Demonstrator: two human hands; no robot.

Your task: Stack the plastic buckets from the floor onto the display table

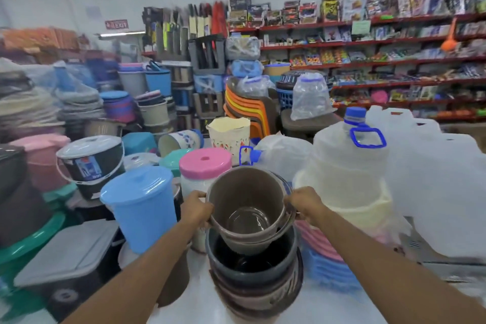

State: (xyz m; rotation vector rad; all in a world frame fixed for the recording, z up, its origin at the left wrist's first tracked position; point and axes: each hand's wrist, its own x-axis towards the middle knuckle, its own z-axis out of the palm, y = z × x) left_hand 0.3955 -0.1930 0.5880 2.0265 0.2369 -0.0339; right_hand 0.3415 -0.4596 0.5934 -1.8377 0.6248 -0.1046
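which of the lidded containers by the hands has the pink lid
The white jar just behind the left hand. Its flat lid is pink; the bucket to its left is all light blue.

the brown bucket (249, 208) looks like smooth plastic with a faint sheen inside — the dark bucket (252, 258) under it is glossier. the blue lidded bucket (142, 208) is shiny, smooth plastic. the big water jar (349, 166) is cloudy, translucent plastic, and the tabletop (315, 305) looks smooth and pale.
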